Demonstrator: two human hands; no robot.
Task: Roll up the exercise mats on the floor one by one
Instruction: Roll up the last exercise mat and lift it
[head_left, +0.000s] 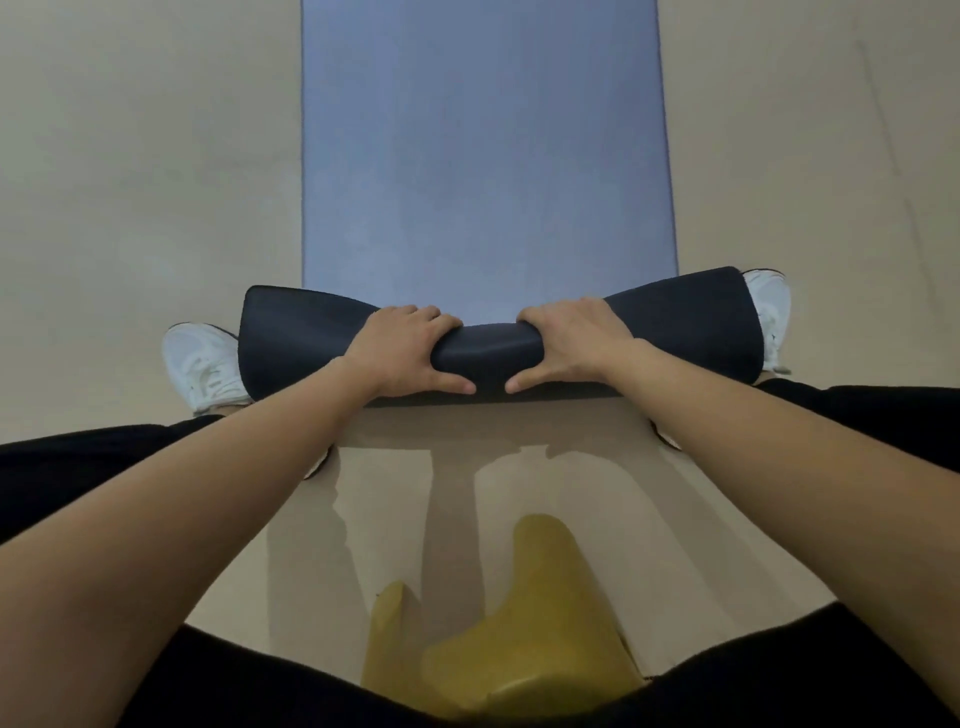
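Mat of blue foam (483, 156) lies on the beige floor (130, 156), its near end wound into a dark roll (685, 322). Left hand (410, 348) and right hand (571, 343) grasp the roll, fingers curled over.

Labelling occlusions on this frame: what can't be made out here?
All head view.
Top edge cuts off the far end of the mat.
Outer layer of the roll hides its turn count.
Fingertips of left hand and right hand hidden behind the roll.
Dark clothing covers part of the yellow object.
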